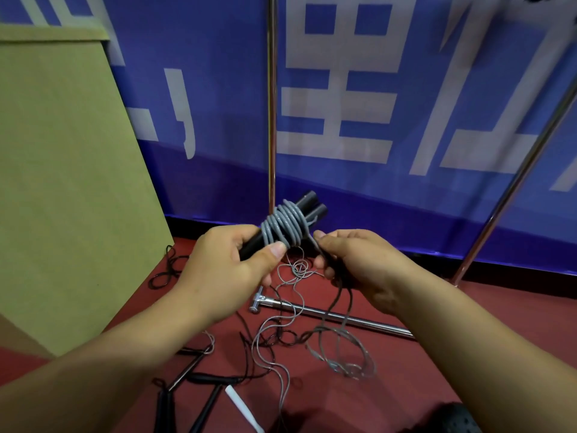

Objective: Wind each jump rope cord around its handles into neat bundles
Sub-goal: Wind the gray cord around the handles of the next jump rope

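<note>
Two black jump rope handles (312, 204) lie side by side in my left hand (237, 264), which grips them near their lower end with the thumb pressing on the wraps. Grey cord (282, 226) is wound around them in several tight turns. My right hand (352, 260) pinches the free grey cord just right of the bundle. The loose remainder of the grey cord (343, 348) hangs down and lies in loops on the red floor.
More ropes lie on the floor below: black handles (206, 378) with black cord (165, 270) and a white handle (242, 407). A chrome bar (340, 318) lies on the floor, chrome poles (271, 104) stand before a blue banner, and a cardboard box (62, 182) stands left.
</note>
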The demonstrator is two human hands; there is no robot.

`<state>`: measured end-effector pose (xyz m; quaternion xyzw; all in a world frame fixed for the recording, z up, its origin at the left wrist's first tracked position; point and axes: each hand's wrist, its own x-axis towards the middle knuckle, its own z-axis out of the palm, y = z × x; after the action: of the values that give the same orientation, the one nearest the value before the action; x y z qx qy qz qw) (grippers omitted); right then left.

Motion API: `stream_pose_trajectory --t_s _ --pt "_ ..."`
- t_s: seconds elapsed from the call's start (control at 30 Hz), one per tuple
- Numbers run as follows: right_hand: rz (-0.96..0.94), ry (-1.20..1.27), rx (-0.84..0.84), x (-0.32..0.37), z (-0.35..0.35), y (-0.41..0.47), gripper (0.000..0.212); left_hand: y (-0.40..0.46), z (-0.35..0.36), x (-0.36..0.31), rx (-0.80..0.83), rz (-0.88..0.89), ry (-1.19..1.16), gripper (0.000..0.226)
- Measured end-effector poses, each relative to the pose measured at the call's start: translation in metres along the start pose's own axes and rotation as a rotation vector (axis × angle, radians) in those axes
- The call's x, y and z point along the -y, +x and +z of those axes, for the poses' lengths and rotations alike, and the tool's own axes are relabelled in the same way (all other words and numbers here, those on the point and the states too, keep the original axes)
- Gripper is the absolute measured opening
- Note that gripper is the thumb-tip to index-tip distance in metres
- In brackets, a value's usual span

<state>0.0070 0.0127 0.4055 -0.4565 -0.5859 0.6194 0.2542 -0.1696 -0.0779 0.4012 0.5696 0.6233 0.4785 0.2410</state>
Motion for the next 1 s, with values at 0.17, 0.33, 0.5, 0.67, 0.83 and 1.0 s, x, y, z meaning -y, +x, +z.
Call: stream_pose_trajectory --t_s 0.17,0.33,0.5,0.67,0.83,1.0 --pt "-0.012 -0.048 -0.044 -0.003 0.001 0.002 0.026 0.009 -0.005 0.007 -0.1 -0.086 0.036 0.024" --pt "-0.07 -0.162 -0.119 -0.007 0.001 0.003 0.027 0.014 -0.008 0.014 -0.118 -0.164 0.1 0.026" --pt "-0.086 -0.28 -0.139 -0.007 0.0 0.002 0.03 0.016 -0.006 0.016 -0.111 -0.188 0.142 0.026" --pt "-0.154 -0.369 -0.074 -0.006 0.0 -0.008 0.026 0.019 -0.01 0.018 -0.109 -0.223 0.195 0.025" --pt "-0.199 -0.479 -0.096 -0.002 -0.004 -0.017 0.025 0.02 -0.01 0.02 -0.065 -0.236 0.218 0.027" --pt "-0.308 -0.688 -0.179 0.001 -0.005 -0.025 0.033 0.022 -0.011 0.019 0.097 -0.338 0.191 0.026"
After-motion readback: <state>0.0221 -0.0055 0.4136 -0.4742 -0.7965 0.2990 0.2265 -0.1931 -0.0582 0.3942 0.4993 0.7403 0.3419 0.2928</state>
